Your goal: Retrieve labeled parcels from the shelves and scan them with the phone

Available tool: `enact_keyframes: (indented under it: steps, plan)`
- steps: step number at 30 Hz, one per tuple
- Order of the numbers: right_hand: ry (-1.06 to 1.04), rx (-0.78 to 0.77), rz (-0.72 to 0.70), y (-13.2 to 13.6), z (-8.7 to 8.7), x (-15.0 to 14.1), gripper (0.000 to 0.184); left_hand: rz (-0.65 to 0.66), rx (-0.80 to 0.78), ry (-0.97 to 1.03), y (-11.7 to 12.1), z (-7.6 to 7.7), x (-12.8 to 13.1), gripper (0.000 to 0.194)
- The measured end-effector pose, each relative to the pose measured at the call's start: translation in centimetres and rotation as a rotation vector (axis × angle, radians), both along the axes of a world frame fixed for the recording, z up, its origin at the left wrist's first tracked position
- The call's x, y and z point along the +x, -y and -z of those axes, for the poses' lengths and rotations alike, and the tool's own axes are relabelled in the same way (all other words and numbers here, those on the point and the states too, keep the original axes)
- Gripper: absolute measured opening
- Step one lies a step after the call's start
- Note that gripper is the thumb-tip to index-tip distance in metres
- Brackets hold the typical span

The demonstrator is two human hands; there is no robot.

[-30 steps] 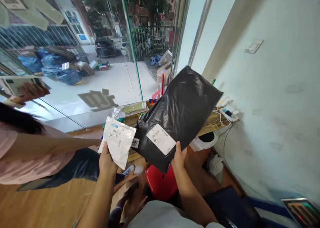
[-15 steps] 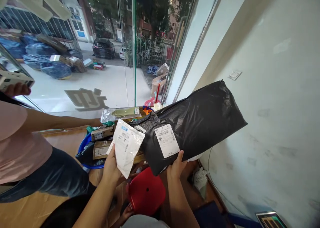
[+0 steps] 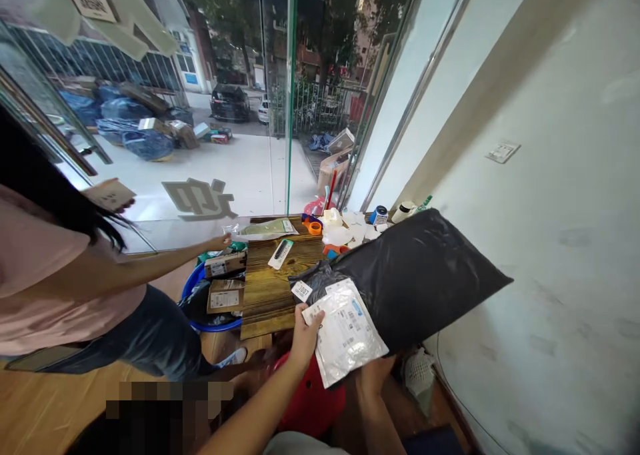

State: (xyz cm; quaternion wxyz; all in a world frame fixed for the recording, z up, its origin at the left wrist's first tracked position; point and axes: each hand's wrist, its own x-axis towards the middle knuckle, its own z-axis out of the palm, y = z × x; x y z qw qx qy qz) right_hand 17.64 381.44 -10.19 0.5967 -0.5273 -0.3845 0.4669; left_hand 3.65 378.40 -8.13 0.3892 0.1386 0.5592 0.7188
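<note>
My left hand (image 3: 303,335) pinches a small white plastic parcel (image 3: 345,332) with printed labels and lays it flat on top of a large black plastic parcel (image 3: 415,278). My right hand (image 3: 375,372) is under the black parcel's near edge and supports it; only part of the hand shows, the fingers hidden beneath the bag. The black parcel stretches to the right, over the right end of a dark wooden table (image 3: 267,288). A small white tag (image 3: 301,290) sticks out at the black parcel's left corner.
A person in a pink top (image 3: 55,275) stands at the left, one hand (image 3: 220,243) reaching to the table, the other holding a small box (image 3: 110,194). A blue tub (image 3: 200,302) with cardboard boxes stands beside the table. A red stool (image 3: 310,402) is below. Small items crowd the table's far end.
My left hand has brought the white parcel rightward and down onto the black parcel, covering its label. The black parcel has dropped lower and flatter. The view has shifted, showing more tabletop.
</note>
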Motion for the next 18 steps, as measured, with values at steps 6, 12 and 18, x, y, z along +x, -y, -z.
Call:
enact_keyframes:
  steps: [6,12,18]
  plan:
    - [0.067,0.008,-0.149,-0.9,5.0,-3.2,0.053,-0.214,-0.155,-0.118,2.1,3.3,-3.4,0.047]
    - [0.169,0.055,-0.449,-6.6,7.5,-12.5,0.044,-0.473,-0.283,-0.160,1.1,7.6,-12.1,0.051]
    - [0.454,-0.151,-0.286,-10.5,9.1,-11.2,0.031,-0.392,-0.389,-0.130,0.2,11.7,-17.2,0.043]
